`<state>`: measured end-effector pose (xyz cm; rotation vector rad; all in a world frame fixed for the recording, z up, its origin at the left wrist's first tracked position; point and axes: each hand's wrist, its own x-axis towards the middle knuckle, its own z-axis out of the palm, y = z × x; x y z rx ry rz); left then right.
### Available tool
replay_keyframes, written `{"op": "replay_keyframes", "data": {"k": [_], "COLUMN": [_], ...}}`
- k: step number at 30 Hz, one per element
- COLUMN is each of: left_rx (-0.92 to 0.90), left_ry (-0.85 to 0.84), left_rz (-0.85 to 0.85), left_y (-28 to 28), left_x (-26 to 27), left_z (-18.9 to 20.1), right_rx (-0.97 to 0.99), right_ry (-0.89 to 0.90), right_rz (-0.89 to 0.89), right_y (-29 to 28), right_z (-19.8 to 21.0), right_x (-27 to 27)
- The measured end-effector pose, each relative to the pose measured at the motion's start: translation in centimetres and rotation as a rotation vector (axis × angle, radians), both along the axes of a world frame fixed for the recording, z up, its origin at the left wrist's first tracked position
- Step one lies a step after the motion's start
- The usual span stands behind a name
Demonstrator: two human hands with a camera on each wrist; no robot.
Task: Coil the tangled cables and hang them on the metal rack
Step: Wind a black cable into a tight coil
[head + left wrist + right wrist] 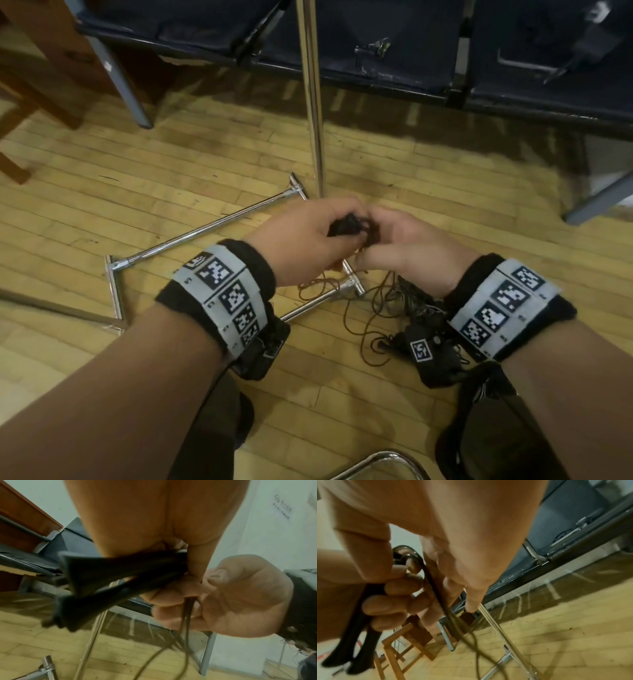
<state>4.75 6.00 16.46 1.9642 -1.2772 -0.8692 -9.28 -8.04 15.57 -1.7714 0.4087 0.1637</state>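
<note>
This looks like a waiting area or hall in a public or institutional building rather than a home. Across the far side runs a row of joined dark seats (376, 51) with worn, scuffed front edges, carried on grey metal legs (132, 89), the sort of bench seating set out for visitors. The floor (205, 154) is light wooden strip parquet, scratched and dusty, darker under the seats. At the far left stands brown wooden furniture (41, 68), and the right wrist view shows a wooden chair frame (397, 649) there. The left wrist view shows a plain pale wall (257, 534) bearing a printed notice (281, 509), its text too blurred to read
</note>
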Motion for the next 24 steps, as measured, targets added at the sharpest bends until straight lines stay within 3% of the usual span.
{"op": "replay_keyframes", "data": {"k": [3, 8, 14, 20, 24], "left_rx": [-0.015, -0.099, -0.267, -0.488, -0.521], "left_ry": [-0.097, -0.148, 0.057, 0.467, 0.544], "left_rz": [0.024, 0.185, 0.456, 0.673, 0.670], "left_y": [-1.0, -2.1, -4.0, -5.6, -6.1], "left_x": [-0.2, -0.7, -2.6, -2.6, -2.7], "left_z": [-0.1, -0.3, -0.5, 0.2, 0.4], "right_rx": [-0.032, 0.089, 0.353, 0.482, 0.529], "right_ry": [0.046, 0.133, 0.161, 0.141, 0.055], "right_rz": [-0.007, -0.141, -0.363, -0.391, -0.517], "right_y": [-0.6, -0.2, 1.8, 1.5, 1.5], "right_z": [-0.1, -0.3, -0.8, -0.8, -0.9], "right_x": [-0.7, -0.8, -0.6, -0.7, -0.6]}}
